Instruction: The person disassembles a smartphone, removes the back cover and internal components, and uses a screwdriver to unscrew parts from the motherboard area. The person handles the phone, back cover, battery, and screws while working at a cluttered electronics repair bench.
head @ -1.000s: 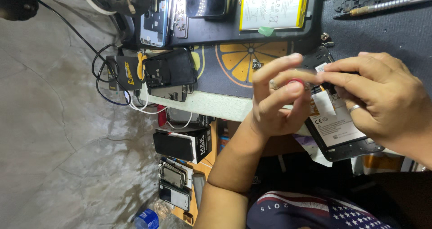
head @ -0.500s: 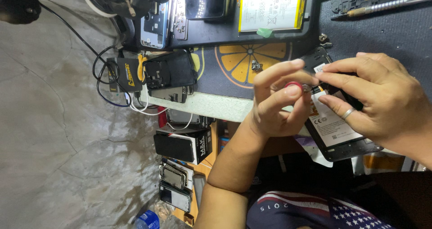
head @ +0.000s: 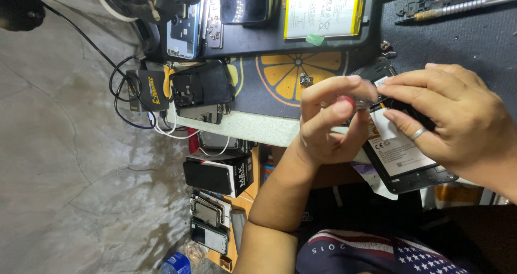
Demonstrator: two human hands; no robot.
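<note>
At the surface's edge, the left hand pinches a red-handled tool while the right hand grips the opened phone (thin, rigid, likely fragile; best held by its edges).

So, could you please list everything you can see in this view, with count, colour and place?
opened phone: one, black with white battery label, under both hands
small tool: one, red-tipped, pinched in the fingers
second opened phone: one, yellow-edged battery, top centre
mat: one, dark with orange-slice print, on the bench
black device: one, bench's left edge
yellow-black box: one, with cables, far left
tweezers: one, metal, top right
boxes and phones: several, below the bench
bottle: one, blue, on the floor
left hand: pinching the tool
right hand: ringed, on the phone
</note>
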